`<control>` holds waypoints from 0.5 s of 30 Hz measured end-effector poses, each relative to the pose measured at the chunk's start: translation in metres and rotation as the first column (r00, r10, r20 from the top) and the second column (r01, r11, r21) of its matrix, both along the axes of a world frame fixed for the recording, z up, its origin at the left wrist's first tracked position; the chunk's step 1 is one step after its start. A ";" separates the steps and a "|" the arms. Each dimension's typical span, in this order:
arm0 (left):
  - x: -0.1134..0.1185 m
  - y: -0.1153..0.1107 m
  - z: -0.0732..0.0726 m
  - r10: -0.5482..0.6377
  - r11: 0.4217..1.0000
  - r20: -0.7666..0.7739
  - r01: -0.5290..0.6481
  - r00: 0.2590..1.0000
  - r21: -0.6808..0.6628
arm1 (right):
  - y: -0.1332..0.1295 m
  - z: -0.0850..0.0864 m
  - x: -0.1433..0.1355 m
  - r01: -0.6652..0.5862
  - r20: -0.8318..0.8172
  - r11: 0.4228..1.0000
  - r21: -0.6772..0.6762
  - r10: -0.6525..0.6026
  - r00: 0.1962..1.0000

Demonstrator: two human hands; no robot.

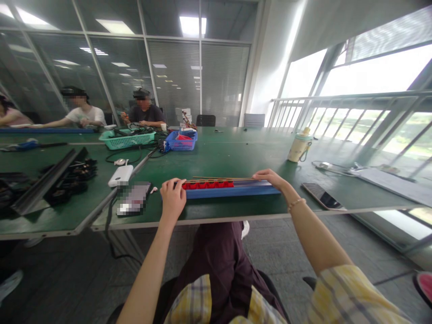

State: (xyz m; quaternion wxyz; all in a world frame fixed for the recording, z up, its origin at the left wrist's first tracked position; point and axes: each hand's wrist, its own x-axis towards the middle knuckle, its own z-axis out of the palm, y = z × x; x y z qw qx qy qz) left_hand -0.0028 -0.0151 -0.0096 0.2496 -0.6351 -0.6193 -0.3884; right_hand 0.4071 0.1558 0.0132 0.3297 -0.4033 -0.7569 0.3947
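A long blue channel (232, 192) lies on the table in front of me, roughly parallel to the table's edge. Several red blocks (211, 184) sit in a row in its left and middle part, while its right part shows a greyish inside. Thin brown strips (226, 178) run lengthwise along the far side of the channel. My left hand (173, 198) is closed at the left end, its fingertips pinching a strip there. At the right, my right hand (270, 177) reaches over the channel, fingertips closed on the strip's other end.
A phone (133, 198), a white device (120, 175) and cables lie to the left, another phone (322, 195) and a bottle (299, 146) to the right. Farther back stand a green basket (128, 140) and a blue basket (182, 141). Several people sit across the tables.
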 end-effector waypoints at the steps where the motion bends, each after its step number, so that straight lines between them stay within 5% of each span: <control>1: 0.000 0.000 0.000 0.002 1.000 0.002 -0.002 1.000 0.000 | 0.000 0.000 0.000 0.006 0.008 1.000 -0.010 -0.006 1.000; 15: 0.000 0.000 -0.001 0.004 0.999 0.002 -0.004 1.000 -0.032 | 0.007 -0.007 0.001 0.103 -0.052 0.993 0.059 -0.100 0.994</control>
